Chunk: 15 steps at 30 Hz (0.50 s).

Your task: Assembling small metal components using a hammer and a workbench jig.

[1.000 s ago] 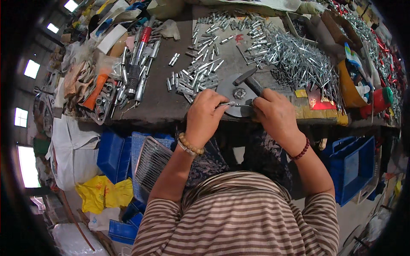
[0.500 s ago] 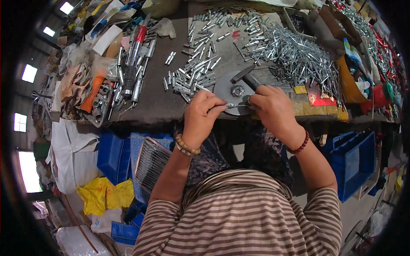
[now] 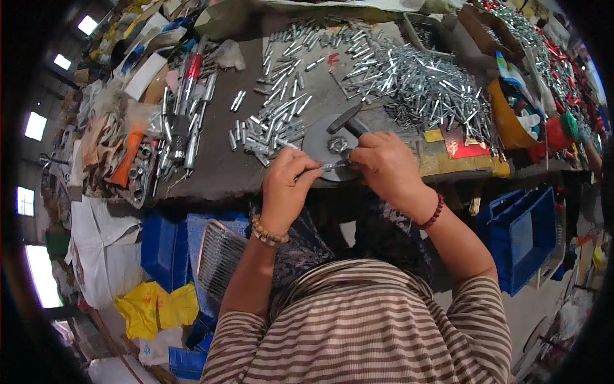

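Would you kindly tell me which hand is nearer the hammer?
Right. The right hand is close by the hammer; the left hand is farther off, to its lower left.

Glossy metal workpiece (image 3: 335, 166), smooth matt disc (image 3: 317, 137), ribbed cloth shirt (image 3: 364, 326)

Dark grey on tabletop (image 3: 214, 147), brown-and-cream stripes on shirt (image 3: 364, 320)
Silver on held part (image 3: 335, 166) and loose tubes (image 3: 274, 121); grey on round plate (image 3: 316, 142); dark red on beaded bracelet (image 3: 437, 214); yellow on bag (image 3: 144, 312).

Disc (image 3: 314, 137) on bench (image 3: 214, 157) nr front edge, tubes (image 3: 274, 127) to its L, rod heap (image 3: 435, 83) behind R, tray (image 3: 411, 33) beyond.
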Available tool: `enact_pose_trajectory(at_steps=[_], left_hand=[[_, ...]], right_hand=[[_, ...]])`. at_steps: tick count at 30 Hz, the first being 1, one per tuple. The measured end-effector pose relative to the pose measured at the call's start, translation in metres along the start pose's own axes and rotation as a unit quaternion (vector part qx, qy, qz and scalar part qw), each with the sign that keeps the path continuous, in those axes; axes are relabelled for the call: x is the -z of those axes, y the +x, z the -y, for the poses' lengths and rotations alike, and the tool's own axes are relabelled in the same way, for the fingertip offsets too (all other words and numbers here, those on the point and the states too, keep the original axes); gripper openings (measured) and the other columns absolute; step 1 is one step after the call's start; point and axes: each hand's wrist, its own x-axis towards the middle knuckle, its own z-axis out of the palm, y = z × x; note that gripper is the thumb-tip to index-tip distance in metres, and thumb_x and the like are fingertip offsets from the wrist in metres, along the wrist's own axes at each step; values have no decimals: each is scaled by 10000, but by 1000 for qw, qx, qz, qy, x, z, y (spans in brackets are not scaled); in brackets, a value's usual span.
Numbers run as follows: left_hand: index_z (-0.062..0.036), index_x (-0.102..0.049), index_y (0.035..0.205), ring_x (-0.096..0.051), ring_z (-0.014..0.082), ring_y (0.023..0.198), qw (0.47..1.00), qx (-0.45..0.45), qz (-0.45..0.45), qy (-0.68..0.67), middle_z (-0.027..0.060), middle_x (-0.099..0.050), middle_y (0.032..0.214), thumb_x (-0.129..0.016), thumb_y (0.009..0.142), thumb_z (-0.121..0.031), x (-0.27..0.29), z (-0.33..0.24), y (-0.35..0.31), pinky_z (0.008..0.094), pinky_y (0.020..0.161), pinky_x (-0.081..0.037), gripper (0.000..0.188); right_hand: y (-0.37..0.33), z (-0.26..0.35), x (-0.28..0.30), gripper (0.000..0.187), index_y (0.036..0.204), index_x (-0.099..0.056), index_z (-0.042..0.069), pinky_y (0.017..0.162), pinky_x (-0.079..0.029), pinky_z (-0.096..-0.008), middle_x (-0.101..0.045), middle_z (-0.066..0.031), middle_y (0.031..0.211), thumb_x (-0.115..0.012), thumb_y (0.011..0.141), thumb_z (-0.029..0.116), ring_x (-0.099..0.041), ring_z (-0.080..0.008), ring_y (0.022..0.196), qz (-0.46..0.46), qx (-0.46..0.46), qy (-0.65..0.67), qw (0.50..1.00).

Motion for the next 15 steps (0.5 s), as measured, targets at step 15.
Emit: enact_pose_trajectory(at_steps=[15], left_hand=[[-33, -740, 899, -646, 267, 847, 999, -12, -21, 27, 87, -642, 904, -798, 804, -46, -1, 3, -2, 364, 740, -509, 111]], right_hand=[[-4, -60, 26, 175, 939, -675, 59, 771, -542, -462, -620, -128, 901, -756, 787, 86, -661, -353, 898, -73, -181, -135, 971]])
